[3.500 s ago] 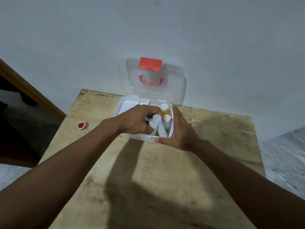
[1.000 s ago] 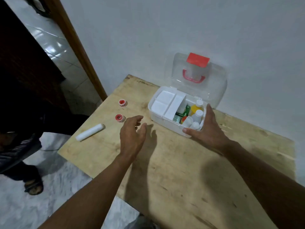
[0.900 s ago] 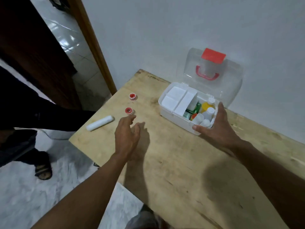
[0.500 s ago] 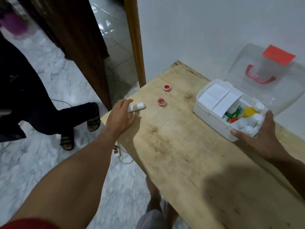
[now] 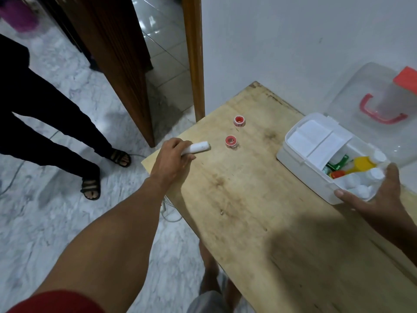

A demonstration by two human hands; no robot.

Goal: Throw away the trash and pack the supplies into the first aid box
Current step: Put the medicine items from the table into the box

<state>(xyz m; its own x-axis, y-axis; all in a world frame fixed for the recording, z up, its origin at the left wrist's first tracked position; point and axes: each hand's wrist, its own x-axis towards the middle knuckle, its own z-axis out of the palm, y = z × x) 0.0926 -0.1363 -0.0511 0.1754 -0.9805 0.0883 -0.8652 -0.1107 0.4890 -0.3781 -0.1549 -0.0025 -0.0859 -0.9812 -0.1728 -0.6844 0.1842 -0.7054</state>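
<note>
Gripping a white bandage roll [image 5: 198, 147], the left hand [image 5: 172, 159] points it lengthwise toward the first aid box [image 5: 302, 170]. Right hand [image 5: 381, 199], fingers straight, steadies its corner. Labels illegible.

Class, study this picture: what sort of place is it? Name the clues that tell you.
Probably a room in a home: a rough wooden table pushed against a plain white wall, a marble-patterned floor, and a wooden door frame opening onto a tiled room.
</note>
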